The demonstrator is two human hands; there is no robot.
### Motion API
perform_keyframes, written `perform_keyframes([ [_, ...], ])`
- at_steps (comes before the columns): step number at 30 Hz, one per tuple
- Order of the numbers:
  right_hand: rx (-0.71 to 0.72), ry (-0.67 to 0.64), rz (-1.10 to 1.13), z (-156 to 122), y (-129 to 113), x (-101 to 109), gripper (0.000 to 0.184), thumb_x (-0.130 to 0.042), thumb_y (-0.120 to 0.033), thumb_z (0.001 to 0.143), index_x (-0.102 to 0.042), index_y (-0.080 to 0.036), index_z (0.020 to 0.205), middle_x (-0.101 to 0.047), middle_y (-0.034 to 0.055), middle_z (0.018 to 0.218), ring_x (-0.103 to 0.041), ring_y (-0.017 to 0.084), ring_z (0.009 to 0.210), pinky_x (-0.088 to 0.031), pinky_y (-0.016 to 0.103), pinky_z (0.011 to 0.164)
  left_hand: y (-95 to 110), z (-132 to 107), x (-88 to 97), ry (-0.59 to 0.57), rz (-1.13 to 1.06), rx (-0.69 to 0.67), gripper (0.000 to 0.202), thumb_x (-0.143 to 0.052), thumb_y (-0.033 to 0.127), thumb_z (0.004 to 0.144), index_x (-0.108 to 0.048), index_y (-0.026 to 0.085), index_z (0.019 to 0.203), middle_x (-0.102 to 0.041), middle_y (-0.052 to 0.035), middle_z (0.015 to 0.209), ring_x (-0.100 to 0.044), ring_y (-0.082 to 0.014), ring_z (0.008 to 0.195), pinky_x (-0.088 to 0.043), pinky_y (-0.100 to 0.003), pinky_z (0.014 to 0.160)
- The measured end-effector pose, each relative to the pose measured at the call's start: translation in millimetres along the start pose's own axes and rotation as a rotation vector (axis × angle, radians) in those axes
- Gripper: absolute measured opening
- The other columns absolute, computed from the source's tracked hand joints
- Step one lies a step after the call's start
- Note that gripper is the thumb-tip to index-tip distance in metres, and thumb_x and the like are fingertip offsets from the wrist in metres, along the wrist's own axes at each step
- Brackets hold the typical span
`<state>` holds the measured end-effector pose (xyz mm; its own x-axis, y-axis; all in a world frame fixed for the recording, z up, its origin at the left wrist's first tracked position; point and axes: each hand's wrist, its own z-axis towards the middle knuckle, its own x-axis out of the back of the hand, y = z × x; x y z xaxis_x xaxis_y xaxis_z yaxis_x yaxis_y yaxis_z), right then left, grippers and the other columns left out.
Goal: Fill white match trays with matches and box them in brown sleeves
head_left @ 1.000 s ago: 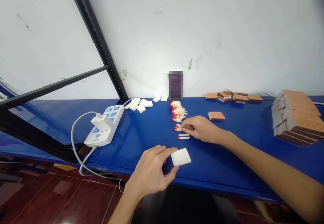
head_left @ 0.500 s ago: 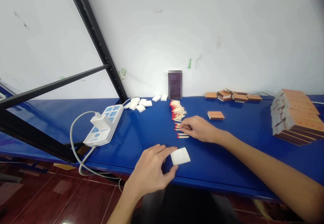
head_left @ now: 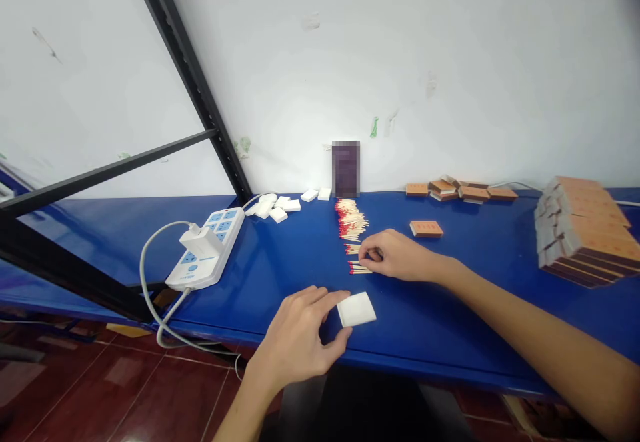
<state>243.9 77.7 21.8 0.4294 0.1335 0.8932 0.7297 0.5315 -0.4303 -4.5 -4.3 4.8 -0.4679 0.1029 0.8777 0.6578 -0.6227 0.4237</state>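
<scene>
Blue table (head_left: 490, 249) carries orange matchboxes; the printing on the single matchbox (head_left: 427, 229) is too small to read. Faint marking on the white power strip (head_left: 206, 271) is likewise illegible, and the upright dark purple panel (head_left: 346, 170) is pixelated.

Compared with half a second ago, the right hand (head_left: 393, 253) has shifted from the farther matches (head_left: 352, 249) to the nearer matches (head_left: 355, 267), which now lie less evenly. The left hand (head_left: 300, 335) and the white tray (head_left: 357, 309) are unchanged in position.

The left hand grips the tray by its left end, between thumb and forefinger, flat on the table near the front edge. The right fingertips are drawn together over the plain ends of the nearer matches; whether they are closed on a match cannot be told.

No contents are discernible in the tray. Beyond the two small groups, a match heap (head_left: 352, 221) reaches the panel. More white trays (head_left: 291, 205) lie behind the power strip. Stacked matchboxes (head_left: 590, 235) stand at right.
</scene>
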Motion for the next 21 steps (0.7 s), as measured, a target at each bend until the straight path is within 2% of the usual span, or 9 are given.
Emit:
perform_keyframes([
  [9,0.015,-0.037,0.063,-1.8,-2.1,2.1,0.009,-0.062,-0.019,0.079,-0.070,-0.018,0.075,-0.052,-0.0049,0.056,-0.043,0.009,0.052,-0.032,0.023,0.055,0.6,0.7,-0.5,-0.004,0.001,0.003,0.046,-0.067,0.029,0.085,-0.063,0.024,0.130,-0.066,-0.0039,0.085,-0.063,-0.0252,0.085,-0.050,-0.042,0.088],
  [16,0.053,-0.043,0.112,-3.5,-4.4,4.9,0.013,-0.061,-0.021,0.081,-0.069,-0.018,0.072,-0.054,-0.0042,0.057,-0.043,0.009,0.052,-0.033,0.023,0.055,-1.3,-0.4,-0.6,0.026,-0.005,-0.024,0.045,-0.066,0.029,0.086,-0.062,0.024,0.130,-0.066,-0.0039,0.086,-0.063,-0.0251,0.089,-0.049,-0.041,0.091],
  [21,0.016,0.060,0.029,-0.6,-0.4,1.6,0.019,-0.056,-0.027,0.087,-0.069,-0.017,0.076,-0.058,-0.0010,0.060,-0.046,0.012,0.055,-0.033,0.025,0.057,-0.1,-0.3,-0.1,0.020,-0.003,-0.019,0.044,-0.067,0.029,0.085,-0.063,0.024,0.129,-0.066,-0.0035,0.085,-0.063,-0.0247,0.086,-0.050,-0.042,0.092],
])
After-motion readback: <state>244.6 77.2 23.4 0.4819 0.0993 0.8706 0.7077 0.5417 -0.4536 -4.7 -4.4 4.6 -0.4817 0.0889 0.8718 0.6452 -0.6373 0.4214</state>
